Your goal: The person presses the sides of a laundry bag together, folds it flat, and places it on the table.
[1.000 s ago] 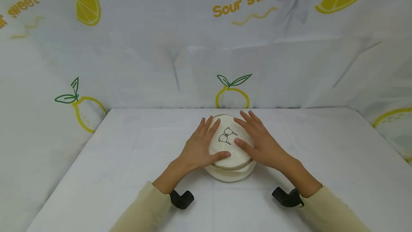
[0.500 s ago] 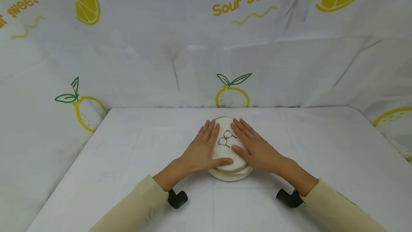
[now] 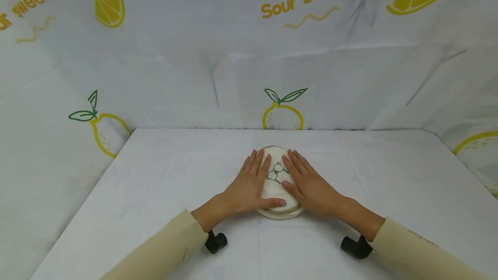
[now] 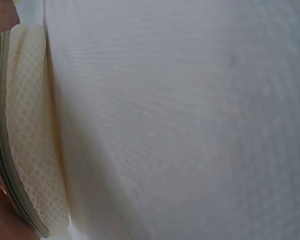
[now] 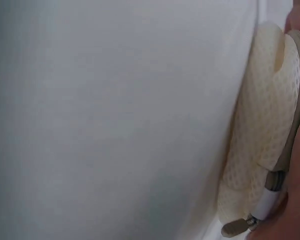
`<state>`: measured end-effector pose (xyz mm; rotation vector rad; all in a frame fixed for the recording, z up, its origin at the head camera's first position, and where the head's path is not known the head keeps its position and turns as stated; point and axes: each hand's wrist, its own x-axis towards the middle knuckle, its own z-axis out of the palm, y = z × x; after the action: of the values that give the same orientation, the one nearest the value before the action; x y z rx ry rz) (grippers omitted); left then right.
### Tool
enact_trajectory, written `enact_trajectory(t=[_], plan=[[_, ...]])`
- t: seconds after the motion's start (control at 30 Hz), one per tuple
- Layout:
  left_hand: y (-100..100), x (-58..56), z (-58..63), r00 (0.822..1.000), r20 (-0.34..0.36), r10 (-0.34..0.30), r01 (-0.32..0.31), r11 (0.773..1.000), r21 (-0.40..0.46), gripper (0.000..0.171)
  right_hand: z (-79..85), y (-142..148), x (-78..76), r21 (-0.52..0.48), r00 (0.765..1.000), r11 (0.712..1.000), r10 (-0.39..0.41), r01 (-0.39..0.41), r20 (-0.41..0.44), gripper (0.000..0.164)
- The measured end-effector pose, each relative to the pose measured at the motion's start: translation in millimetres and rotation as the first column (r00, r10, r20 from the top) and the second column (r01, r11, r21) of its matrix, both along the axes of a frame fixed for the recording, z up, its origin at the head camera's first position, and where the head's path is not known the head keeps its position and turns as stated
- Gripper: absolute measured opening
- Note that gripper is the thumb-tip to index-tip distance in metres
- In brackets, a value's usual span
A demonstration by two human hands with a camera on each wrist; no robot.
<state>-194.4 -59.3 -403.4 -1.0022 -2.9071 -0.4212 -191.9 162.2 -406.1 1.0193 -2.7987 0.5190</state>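
A round cream mesh laundry bag point(image 3: 275, 193) with a dark line drawing on top lies on the white table. My left hand point(image 3: 247, 189) rests flat on its left side, fingers straight and thumb across the front of the top. On the right side my right hand point(image 3: 313, 190) presses down with extended fingers. The left wrist view shows the bag's squashed honeycomb side wall point(image 4: 32, 135) and its grey-green zipper point(image 4: 1, 130). In the right wrist view the side wall point(image 5: 260, 115) bulges in folds, and a zipper pull point(image 5: 235, 228) hangs at the lower end.
The white table point(image 3: 175, 172) extends around the bag, with its back edge against a lemon-printed cloth backdrop point(image 3: 175, 85). Below each beige sleeve point(image 3: 159, 245) a black wrist mount point(image 3: 215, 242) sticks out over the table.
Both hands have moved down on the bag, from spread fingers to closer-set ones. The bag has become flatter, and less of its lower part shows at the front.
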Motion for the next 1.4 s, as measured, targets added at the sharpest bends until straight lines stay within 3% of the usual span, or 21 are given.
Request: enact_trajectory(t=[0.37, 0.57, 1.13, 1.4], plan=[[1.6, 2.0, -6.0, 1.0, 0.02, 0.011, -0.01, 0.998, -0.064, 0.119, -12.8, -1.6, 3.3, 0.007, 0.997, 0.999, 0.032, -0.032, -0.077, 0.064], [-0.6, 6.7, -8.3, 0.998, 0.064, 0.024, -0.017, 0.995, -0.098, 0.119, -15.5, -4.7, 6.6, 0.048, 0.998, 0.998, 0.033, -0.031, -0.048, 0.066], [-3.6, 1.0, -5.5, 0.997, 0.063, 0.033, -0.022, 0.985, -0.168, 0.114, -5.6, -6.6, 1.0, 0.07, 0.999, 0.996, 0.047, -0.047, 0.009, 0.067], [-5.3, -0.2, -4.3, 0.999, 0.048, -0.022, 0.031, 0.979, -0.202, 0.109, -8.1, -3.9, 3.5, 0.045, 0.999, 0.998, 0.034, -0.036, 0.038, 0.067]])
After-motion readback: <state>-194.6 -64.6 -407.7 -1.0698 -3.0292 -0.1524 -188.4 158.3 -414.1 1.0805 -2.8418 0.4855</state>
